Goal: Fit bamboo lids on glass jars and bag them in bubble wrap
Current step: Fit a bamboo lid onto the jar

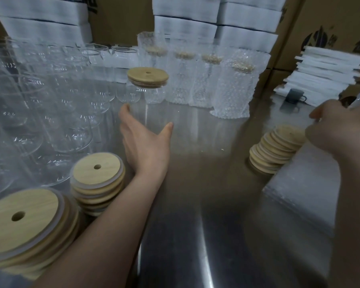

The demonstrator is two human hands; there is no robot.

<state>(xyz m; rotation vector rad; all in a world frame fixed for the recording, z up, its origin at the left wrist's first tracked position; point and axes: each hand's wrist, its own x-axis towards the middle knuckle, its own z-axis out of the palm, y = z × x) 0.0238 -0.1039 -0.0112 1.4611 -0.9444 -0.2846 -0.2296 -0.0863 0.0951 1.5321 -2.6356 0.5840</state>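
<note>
**Reaching for a lidded jar, bag to follow**

Stacked at the lower left of the frame are two piles of bamboo lids (97, 173), each with a hole in it. Above them, rows of empty glass jars (67, 129) fill the left side of the steel table (206, 183).

At centre the left hand (146, 142) is spread wide, fingers on one side and thumb on the other of a clear jar (154, 104). The jar stands upright and already wears its lid (147, 76). The hand has not closed on it, and blur hides whether skin touches glass.

Behind and to the right stand finished jars in bubble wrap (231, 94). A third lid pile (276, 148) sits right of centre.

The right hand (337, 129) is raised at the right edge with curled fingers near something pale and blurred; whether it holds that I cannot tell. Flat bubble bags (303, 196) lie below it.

Lidding looks done here and bagging is due: the jar needs a firm grip and a bag opened to receive it.
</note>
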